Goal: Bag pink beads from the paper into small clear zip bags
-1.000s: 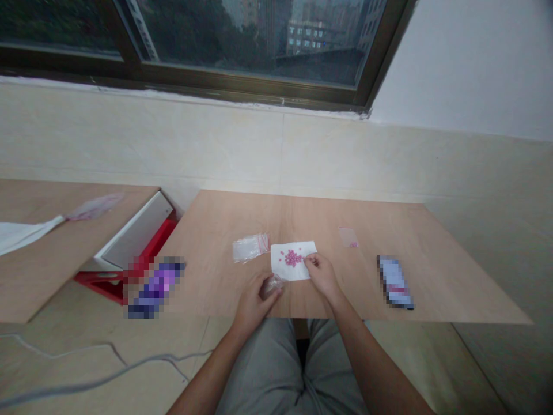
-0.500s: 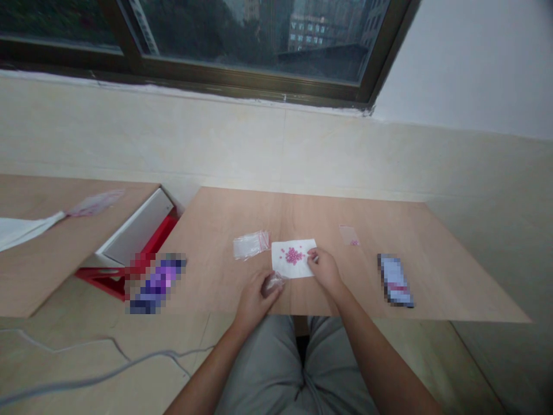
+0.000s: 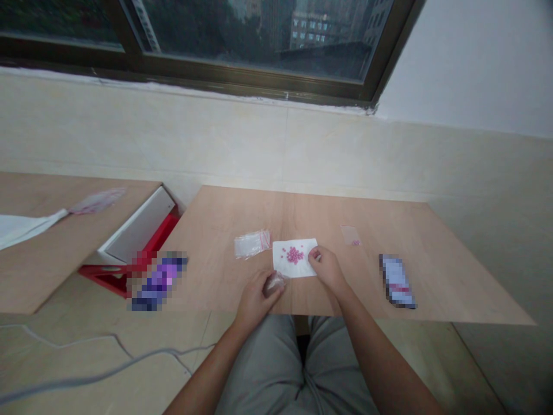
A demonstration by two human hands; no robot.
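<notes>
A white sheet of paper [image 3: 283, 270] lies on the table, with several small pink beads [image 3: 295, 255] clustered in its middle and a few loose ones around them. My left hand [image 3: 257, 294] is closed round a clear plastic bag [image 3: 275, 281] just below the sheet's left corner. Over the sheet's right edge, my right hand [image 3: 326, 265] has its fingertips pinched together; whatever is between them is too small to make out. A stack of clear zip bags [image 3: 252, 245] is left of the sheet. To the right lies a small clear bag [image 3: 349, 234] with a few pink beads inside.
A phone [image 3: 396, 280] lies at the right of the wooden table [image 3: 233, 207], and a blurred purple phone-like object [image 3: 159, 283] is at its left edge. Beyond stand a red-and-white frame [image 3: 133, 230] and a second table [image 3: 26, 276]. Cables [image 3: 108, 374] run across the floor.
The right fingertips have drawn closer together at the sheet's right edge. My left hand stays round the plastic bag. The whole view has shifted slightly.
</notes>
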